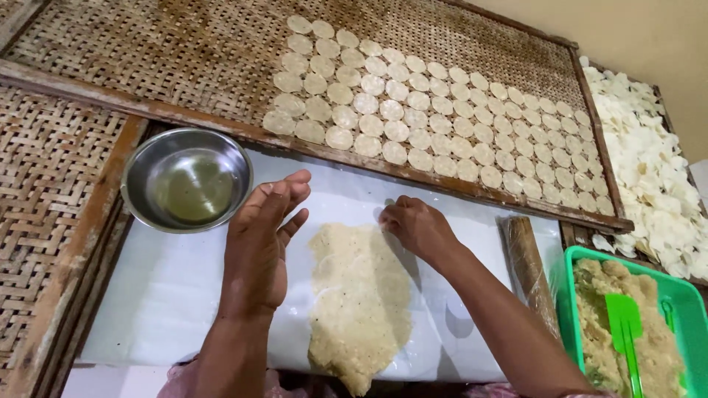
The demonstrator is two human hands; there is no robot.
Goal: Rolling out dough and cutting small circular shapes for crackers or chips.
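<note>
A flat sheet of pale speckled dough (359, 298) lies on a white plastic sheet (169, 295). My left hand (262, 247) hovers just left of the dough, fingers together and extended, holding nothing. My right hand (417, 225) rests at the dough's upper right edge, fingers pinched on something small; what it grips is hidden. Beyond the hands, a woven bamboo tray (184, 51) carries several rows of thin round dough discs (420, 110).
A steel bowl (186, 179) with a little oil stands at the left. A plastic-wrapped wooden rolling pin (527, 269) lies at the right. A green tub (568, 295) holds dough and a green scraper (625, 332). White dried crackers (649, 169) pile at far right.
</note>
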